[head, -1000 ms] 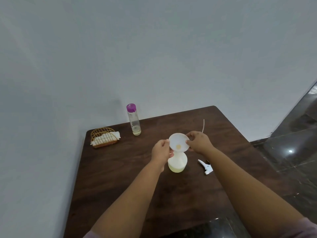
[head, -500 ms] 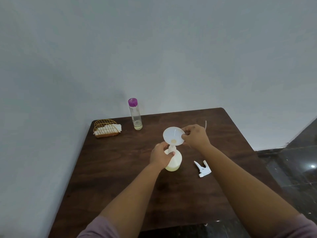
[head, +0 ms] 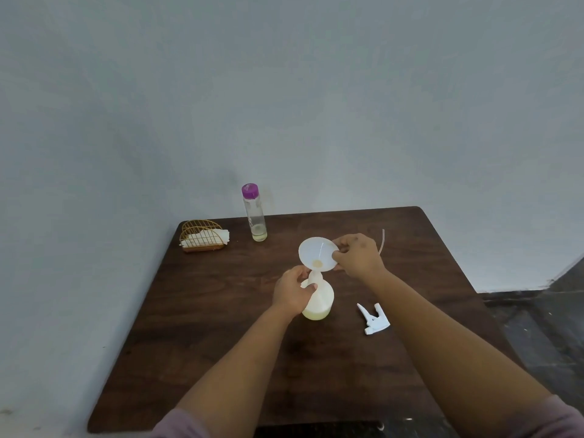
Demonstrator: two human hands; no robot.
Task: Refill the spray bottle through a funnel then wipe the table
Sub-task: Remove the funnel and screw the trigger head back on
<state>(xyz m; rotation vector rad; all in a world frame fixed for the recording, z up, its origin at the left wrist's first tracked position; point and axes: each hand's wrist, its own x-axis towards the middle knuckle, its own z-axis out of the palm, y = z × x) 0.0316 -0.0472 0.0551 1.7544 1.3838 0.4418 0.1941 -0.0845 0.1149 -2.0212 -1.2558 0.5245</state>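
A white spray bottle (head: pixel 319 303) with pale yellow liquid at its bottom stands uncapped in the middle of the dark wooden table (head: pixel 221 327). A white funnel (head: pixel 316 252) sits tilted in its neck. My left hand (head: pixel 292 292) grips the bottle's shoulder and neck. My right hand (head: pixel 357 254) pinches the funnel's right rim. The white spray trigger head (head: pixel 374 319) lies on the table to the right of the bottle. Its thin dip tube (head: pixel 381 241) shows behind my right hand.
A clear glass bottle with a purple cap (head: pixel 254 213), a little yellowish liquid at its bottom, stands at the table's back edge. A gold wire holder with white napkins (head: pixel 203 237) sits at the back left corner. A grey wall rises behind. Dark tiled floor lies to the right.
My left hand slid from the funnel's rim down to the bottle's neck. The funnel now sits tilted in the neck. The view pulled back and shows more of the table.
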